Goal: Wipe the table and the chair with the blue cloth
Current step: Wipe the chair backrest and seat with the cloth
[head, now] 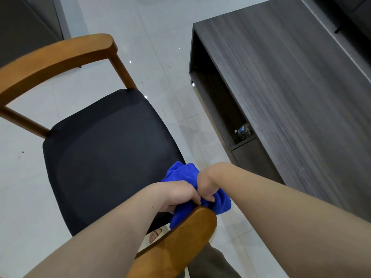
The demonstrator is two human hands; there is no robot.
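While both hands bunch blue cloth, chair, grey table, white tiled floor

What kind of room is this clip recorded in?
Probably a home living or dining area: a wooden chair with a black seat, a low dark wood-grain table and a glossy pale tiled floor.

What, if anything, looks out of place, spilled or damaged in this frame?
Nothing looks spilled or damaged. Both hands, left hand and right hand, bunch the blue cloth at the chair armrest. The only stray item is a plastic bottle lying on its side in the table's open shelf.
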